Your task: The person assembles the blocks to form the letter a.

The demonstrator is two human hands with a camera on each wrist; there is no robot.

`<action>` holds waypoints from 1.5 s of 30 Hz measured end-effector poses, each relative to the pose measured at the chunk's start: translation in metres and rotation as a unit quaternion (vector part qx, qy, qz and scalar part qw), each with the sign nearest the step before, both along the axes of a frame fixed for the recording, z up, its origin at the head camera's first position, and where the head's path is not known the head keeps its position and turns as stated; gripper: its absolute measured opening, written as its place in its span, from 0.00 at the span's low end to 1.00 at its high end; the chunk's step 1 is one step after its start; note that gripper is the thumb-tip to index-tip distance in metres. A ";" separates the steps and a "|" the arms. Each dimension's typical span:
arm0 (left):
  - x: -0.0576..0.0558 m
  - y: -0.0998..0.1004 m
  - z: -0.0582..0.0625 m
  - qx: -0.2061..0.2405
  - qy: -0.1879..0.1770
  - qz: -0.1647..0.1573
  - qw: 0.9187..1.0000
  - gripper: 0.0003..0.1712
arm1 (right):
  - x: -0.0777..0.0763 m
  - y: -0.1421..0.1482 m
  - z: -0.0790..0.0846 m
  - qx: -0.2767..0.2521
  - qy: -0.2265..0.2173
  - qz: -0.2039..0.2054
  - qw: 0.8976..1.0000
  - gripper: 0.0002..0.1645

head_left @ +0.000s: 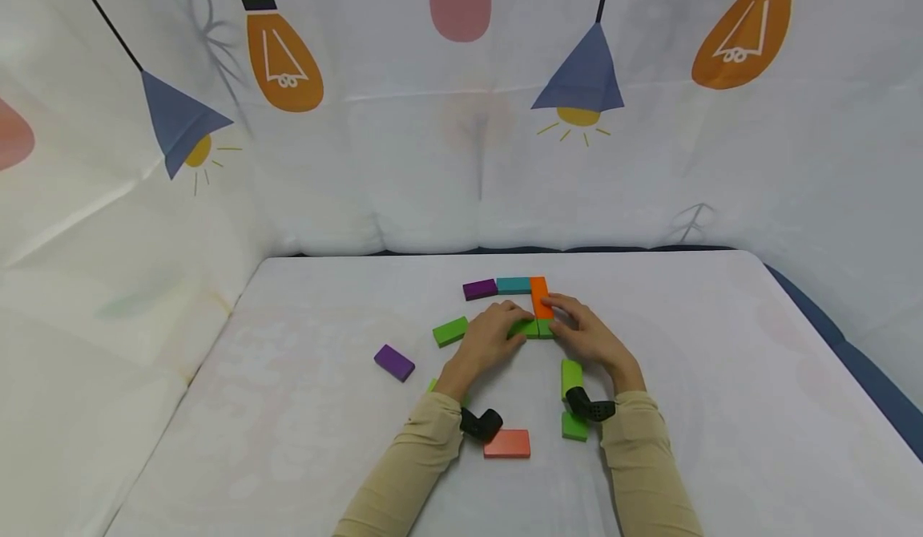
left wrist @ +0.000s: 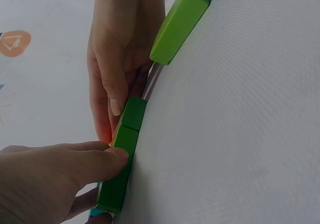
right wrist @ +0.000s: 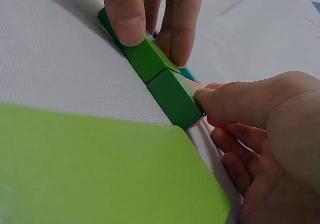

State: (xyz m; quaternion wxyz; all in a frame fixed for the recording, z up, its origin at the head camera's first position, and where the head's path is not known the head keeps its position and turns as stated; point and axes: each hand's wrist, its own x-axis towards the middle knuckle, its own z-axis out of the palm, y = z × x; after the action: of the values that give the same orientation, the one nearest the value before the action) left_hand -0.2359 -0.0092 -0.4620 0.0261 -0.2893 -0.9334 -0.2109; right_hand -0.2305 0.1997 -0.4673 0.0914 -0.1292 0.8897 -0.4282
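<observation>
My left hand (head_left: 493, 333) pinches a long green block (left wrist: 116, 176), its thumb on the near side and its fingers over the far side. End to end with that block lies a shorter green block (right wrist: 175, 100). The thumb of my right hand (head_left: 594, 341) touches this shorter block's outer end, while its fingers reach forward along the right side of an orange block (head_left: 541, 296). The orange block stretches back from the green pair to a teal block (head_left: 513, 285), which meets a purple block (head_left: 480, 289) on its left.
Left of my left hand are a green block (head_left: 450, 332) and a purple block (head_left: 394, 362). A light green block (head_left: 571, 375) and another green block (head_left: 574, 428) lie by my right wrist. A salmon block (head_left: 507, 445) lies between the forearms. My left forearm partly hides one more green block.
</observation>
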 end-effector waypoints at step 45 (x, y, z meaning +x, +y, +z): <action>0.001 -0.001 0.002 0.005 -0.010 -0.002 1.000 0.22 | 0.001 -0.001 0.002 -0.005 -0.003 -0.002 1.000 0.28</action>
State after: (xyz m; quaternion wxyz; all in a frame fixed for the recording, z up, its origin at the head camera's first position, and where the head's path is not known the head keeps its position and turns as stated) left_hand -0.2345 -0.0100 -0.4598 0.0180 -0.2885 -0.9320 -0.2189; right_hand -0.2298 0.1986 -0.4655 0.0928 -0.1261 0.8875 -0.4333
